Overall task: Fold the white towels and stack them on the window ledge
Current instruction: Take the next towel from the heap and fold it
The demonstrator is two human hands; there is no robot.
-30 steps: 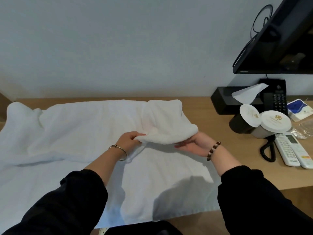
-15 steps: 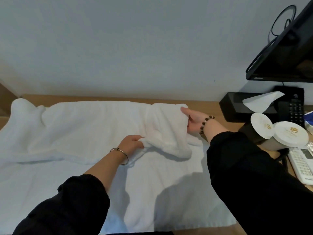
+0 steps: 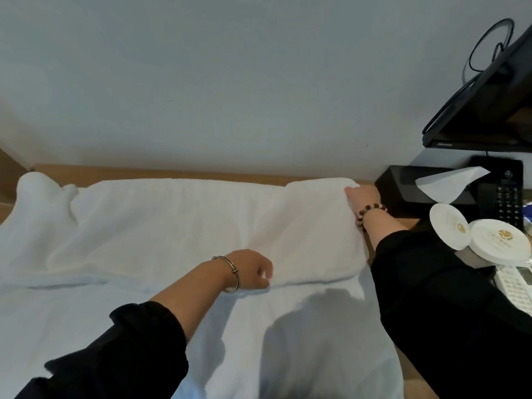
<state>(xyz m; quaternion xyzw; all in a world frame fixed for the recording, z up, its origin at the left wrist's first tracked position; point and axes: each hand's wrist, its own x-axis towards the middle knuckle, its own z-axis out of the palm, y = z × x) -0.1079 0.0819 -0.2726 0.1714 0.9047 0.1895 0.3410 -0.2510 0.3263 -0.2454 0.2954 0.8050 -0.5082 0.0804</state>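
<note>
1. White towel (image 3: 178, 231) lies spread over a wooden desk (image 3: 161, 172) and covers most of it. Its nearest part is one flat layer that reaches the bottom edge of the view, between two black sleeves (image 3: 129, 355).
2. A little farther in, the left hand (image 3: 253, 270), with a thin metal bangle (image 3: 230, 273) at the wrist, rests on the flat layer. Its fingers are curled and pinch the near edge of the folded-over part of the towel.
3. Beyond that edge, the towel's far part lies doubled over as a thicker band running from left to right. It is smooth on the right and wrinkled toward the left, where it bunches into a rounded lump at the far left end.
4. At the far right corner of that band is the right hand (image 3: 361, 194), with a beaded bracelet (image 3: 371, 210) on the wrist. It holds the corner, and its fingertips are hidden by the cloth (so how tight the hold is cannot be told).
5. To the right of the towel stand two cups with white paper lids (image 3: 499, 240), leaning against each other, with a white remote (image 3: 515, 286) nearer. Behind them are a black tissue box (image 3: 403, 185) just beside the right hand, with a tissue (image 3: 449, 184) sticking out, and a black telephone (image 3: 506, 194).
6. Farthest back are the pale wall (image 3: 230, 82) and, at the upper right, a dark screen (image 3: 489, 110) with a looped cable (image 3: 486, 44) behind it.
</note>
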